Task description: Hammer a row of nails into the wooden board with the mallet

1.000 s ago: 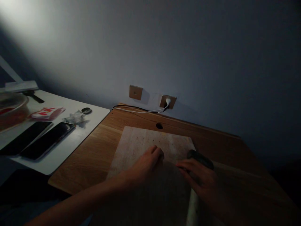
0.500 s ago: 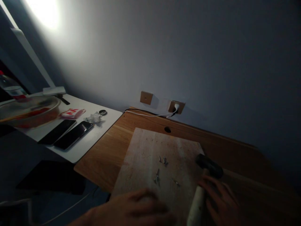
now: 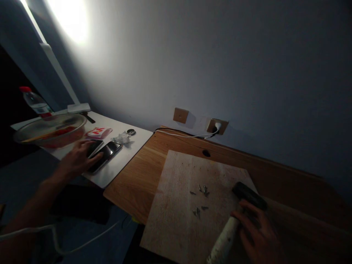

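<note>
My left hand (image 3: 79, 156) reaches out to the white side table (image 3: 121, 165) and lies on two dark phones (image 3: 106, 156), its fingers stretched over them. My right hand (image 3: 257, 231) rests at the lower right on a hammer (image 3: 239, 212) with a black head and a pale handle, fingers curled over the handle near the head. The hammer lies on the right edge of a pale wooden board (image 3: 176, 205). Several small nails (image 3: 200, 200) lie loose in the middle of the board.
The board sits on a wooden desk (image 3: 140, 172) against the wall, with two wall sockets (image 3: 217, 125) and a white cable (image 3: 181, 134). On the white table stand a glass bowl (image 3: 49, 130), a red-capped bottle (image 3: 34, 102), a red-and-white packet and a lamp base.
My left hand left the board and swung left to the phones, uncovering the nails. My right hand slid back along the hammer. The view turned left.
</note>
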`<state>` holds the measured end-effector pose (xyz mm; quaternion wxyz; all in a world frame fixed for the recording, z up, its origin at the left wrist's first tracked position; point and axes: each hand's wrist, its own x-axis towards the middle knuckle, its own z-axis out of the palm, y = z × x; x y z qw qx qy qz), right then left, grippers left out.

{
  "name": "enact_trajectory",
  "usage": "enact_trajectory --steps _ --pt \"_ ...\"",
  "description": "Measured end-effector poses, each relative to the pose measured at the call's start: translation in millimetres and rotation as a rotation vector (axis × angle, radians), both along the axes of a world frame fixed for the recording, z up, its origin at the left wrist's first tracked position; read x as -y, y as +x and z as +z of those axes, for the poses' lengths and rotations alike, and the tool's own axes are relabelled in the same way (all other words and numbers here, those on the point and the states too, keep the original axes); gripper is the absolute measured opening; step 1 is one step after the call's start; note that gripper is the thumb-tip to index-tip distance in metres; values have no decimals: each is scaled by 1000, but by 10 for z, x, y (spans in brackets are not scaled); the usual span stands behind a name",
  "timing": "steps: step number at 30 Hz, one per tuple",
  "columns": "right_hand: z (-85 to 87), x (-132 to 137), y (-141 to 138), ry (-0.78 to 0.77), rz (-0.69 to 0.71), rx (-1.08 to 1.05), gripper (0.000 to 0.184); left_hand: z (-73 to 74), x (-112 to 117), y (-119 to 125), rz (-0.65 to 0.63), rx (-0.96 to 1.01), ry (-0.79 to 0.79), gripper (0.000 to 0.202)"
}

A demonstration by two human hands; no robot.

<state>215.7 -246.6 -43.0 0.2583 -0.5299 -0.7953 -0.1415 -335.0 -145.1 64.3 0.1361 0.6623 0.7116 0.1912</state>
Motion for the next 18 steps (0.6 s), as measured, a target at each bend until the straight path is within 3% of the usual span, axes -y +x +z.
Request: enact_trajectory --steps 1,6,13,18 --pt "-4 -4 6 17 12 11 31 -36 -99 -69 122 -120 75 61" --pt "21 -23 -12 82 34 30 27 -185 -374 -82 140 -358 -105 70" --pt "-77 21 52 46 40 25 28 -204 -399 -130 62 -401 -84 81" --pt "-134 16 55 68 16 -35 29 -308 -417 -245 107 -347 -81 87"
